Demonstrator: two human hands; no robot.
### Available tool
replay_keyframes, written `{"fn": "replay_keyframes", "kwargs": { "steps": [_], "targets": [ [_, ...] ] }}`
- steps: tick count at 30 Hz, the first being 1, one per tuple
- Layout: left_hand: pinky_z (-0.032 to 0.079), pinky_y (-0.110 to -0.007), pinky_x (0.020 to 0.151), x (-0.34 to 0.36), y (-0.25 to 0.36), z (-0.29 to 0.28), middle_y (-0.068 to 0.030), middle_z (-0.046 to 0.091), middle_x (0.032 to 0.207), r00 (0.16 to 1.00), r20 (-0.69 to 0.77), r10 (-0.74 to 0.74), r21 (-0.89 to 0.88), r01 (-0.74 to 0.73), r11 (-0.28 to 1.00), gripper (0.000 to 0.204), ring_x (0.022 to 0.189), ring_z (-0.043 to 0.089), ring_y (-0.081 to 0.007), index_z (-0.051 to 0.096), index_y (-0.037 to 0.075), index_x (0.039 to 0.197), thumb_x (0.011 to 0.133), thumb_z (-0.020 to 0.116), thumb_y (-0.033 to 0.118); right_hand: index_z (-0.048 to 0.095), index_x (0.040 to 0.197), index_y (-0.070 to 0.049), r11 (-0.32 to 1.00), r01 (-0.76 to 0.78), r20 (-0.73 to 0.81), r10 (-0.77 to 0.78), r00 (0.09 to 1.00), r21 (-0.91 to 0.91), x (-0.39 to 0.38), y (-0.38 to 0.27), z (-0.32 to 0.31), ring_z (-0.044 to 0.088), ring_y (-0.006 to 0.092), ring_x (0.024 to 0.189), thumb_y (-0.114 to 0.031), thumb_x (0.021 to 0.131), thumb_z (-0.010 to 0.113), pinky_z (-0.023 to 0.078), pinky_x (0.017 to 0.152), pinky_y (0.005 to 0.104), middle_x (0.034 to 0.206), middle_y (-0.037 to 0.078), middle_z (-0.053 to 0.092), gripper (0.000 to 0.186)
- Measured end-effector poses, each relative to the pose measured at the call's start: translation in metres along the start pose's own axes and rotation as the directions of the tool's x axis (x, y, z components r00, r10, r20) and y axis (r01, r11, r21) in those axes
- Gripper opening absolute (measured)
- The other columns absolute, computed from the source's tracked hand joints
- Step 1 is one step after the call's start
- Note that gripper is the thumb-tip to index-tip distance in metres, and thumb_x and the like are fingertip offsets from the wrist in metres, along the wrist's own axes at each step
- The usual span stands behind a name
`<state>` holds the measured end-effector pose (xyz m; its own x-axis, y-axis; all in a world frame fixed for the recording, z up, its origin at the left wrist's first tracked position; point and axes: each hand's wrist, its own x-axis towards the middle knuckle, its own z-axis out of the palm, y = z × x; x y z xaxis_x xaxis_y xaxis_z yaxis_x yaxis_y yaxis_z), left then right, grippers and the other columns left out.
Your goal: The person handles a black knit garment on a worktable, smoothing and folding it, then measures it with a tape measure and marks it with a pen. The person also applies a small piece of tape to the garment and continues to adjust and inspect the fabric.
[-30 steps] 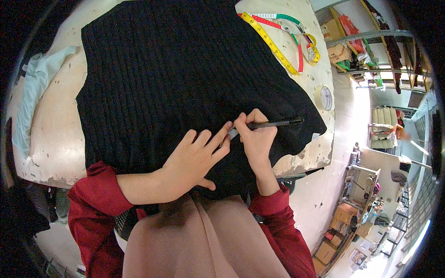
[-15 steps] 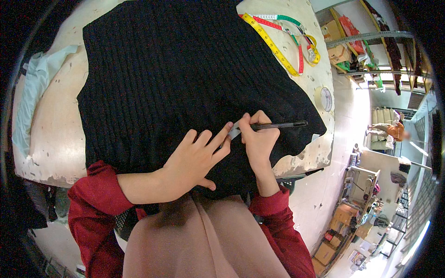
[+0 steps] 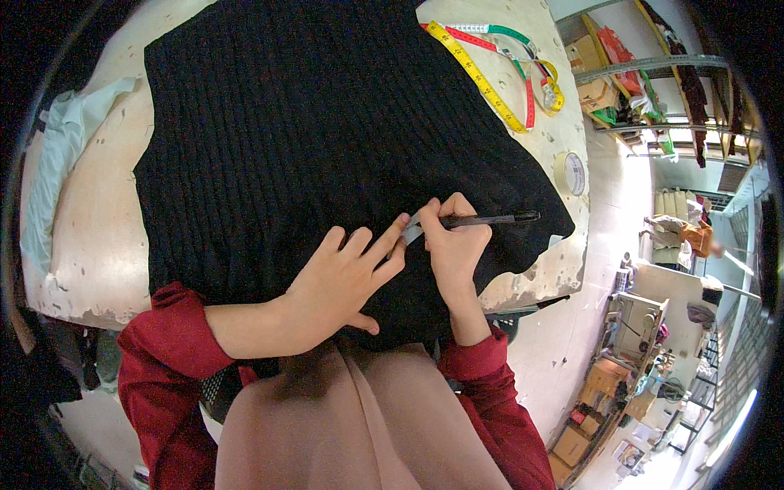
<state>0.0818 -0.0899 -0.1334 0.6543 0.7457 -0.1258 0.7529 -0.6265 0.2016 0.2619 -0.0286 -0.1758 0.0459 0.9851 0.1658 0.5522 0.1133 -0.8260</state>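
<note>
A black ribbed knit garment (image 3: 286,122) lies spread over the pale table. On it, near its front right part, is a small white label (image 3: 412,229). My left hand (image 3: 347,273) rests flat on the cloth with fingers spread, its index and middle fingertips at the label's left side. In my right hand (image 3: 459,245) is a dark pen (image 3: 498,219), pinched between thumb and fingers. The pen's tip end is at the label, mostly hidden by the fingers. Its back end points to the right.
A multicoloured tape measure (image 3: 490,77) lies loosely coiled at the far right of the table (image 3: 106,204). Nearer the right edge is a roll of tape (image 3: 570,174). Pale cloth (image 3: 61,171) lies at the left. Shelves (image 3: 645,65) and a person (image 3: 694,237) are off to the right.
The pen has shifted very slightly in my right hand. My left hand holds its place on the garment. The person in the background has moved a little.
</note>
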Motion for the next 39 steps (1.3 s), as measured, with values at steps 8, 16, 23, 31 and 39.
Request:
{"fn": "replay_keyframes", "kwargs": {
  "steps": [8, 16, 23, 31, 39],
  "targets": [
    [0.040, -0.035, 0.087, -0.001, 0.000, 0.001, -0.0130, 0.033, 0.153, 0.998, -0.058, 0.001, 0.056, 0.003, 0.998, 0.098, 0.105, 0.046, -0.0218, 0.047, 0.008, 0.133, 0.058, 0.079, 0.062, 0.046, 0.063, 0.000, 0.999, -0.041, -0.010, 0.041, 0.999, -0.034, 0.000, -0.001, 0.001, 0.037, 0.0053, 0.052, -0.006, 0.082, 0.068, 0.037, 0.045, 0.0280, 0.052, 0.006, 0.046, 0.030],
    [0.040, -0.035, 0.087, 0.000, -0.001, 0.000, -0.0132, 0.032, 0.154, 0.999, -0.043, 0.003, 0.054, -0.001, 0.999, 0.098, 0.104, 0.046, -0.0219, 0.047, 0.008, 0.134, 0.059, 0.079, 0.063, 0.045, 0.064, -0.001, 0.999, -0.020, 0.002, 0.020, 1.000, -0.043, 0.002, -0.002, 0.000, 0.041, 0.0066, 0.051, -0.005, 0.083, 0.067, 0.038, 0.047, 0.0275, 0.054, 0.006, 0.047, 0.029],
    [0.043, -0.041, 0.086, 0.000, -0.002, 0.001, -0.0172, 0.032, 0.152, 0.998, -0.042, 0.044, 0.027, -0.042, 0.999, 0.093, 0.103, 0.050, -0.0281, 0.051, 0.005, 0.128, 0.062, 0.073, 0.067, 0.052, 0.071, -0.001, 0.987, 0.081, -0.083, -0.070, 0.994, 0.135, -0.006, -0.001, -0.006, 0.048, 0.0079, 0.055, -0.006, 0.087, 0.066, 0.042, 0.051, 0.0279, 0.059, 0.007, 0.052, 0.022],
    [0.035, -0.043, 0.100, -0.005, 0.034, 0.004, -0.0067, 0.056, 0.108, 0.538, -0.747, 0.391, 0.066, -0.525, 0.849, 0.043, 0.102, 0.052, -0.0226, 0.057, 0.013, 0.110, 0.088, 0.059, 0.050, 0.064, 0.074, -0.009, 0.575, 0.768, -0.020, -0.804, 0.595, -0.283, -0.013, -0.019, -0.005, 0.044, 0.0179, 0.045, -0.019, 0.075, 0.083, 0.034, 0.041, 0.0292, 0.057, 0.002, 0.046, 0.021],
    [0.026, -0.053, 0.105, -0.005, 0.033, 0.006, -0.0066, 0.055, 0.101, 0.747, -0.525, 0.408, -0.358, -0.629, 0.690, 0.037, 0.107, 0.047, -0.0246, 0.059, 0.011, 0.103, 0.091, 0.058, 0.046, 0.061, 0.071, -0.012, 0.474, 0.819, -0.022, -0.869, 0.494, -0.324, -0.018, -0.024, 0.003, 0.046, 0.0130, 0.044, -0.030, 0.077, 0.083, 0.037, 0.041, 0.0254, 0.057, -0.003, 0.046, 0.029]
  ]
}}
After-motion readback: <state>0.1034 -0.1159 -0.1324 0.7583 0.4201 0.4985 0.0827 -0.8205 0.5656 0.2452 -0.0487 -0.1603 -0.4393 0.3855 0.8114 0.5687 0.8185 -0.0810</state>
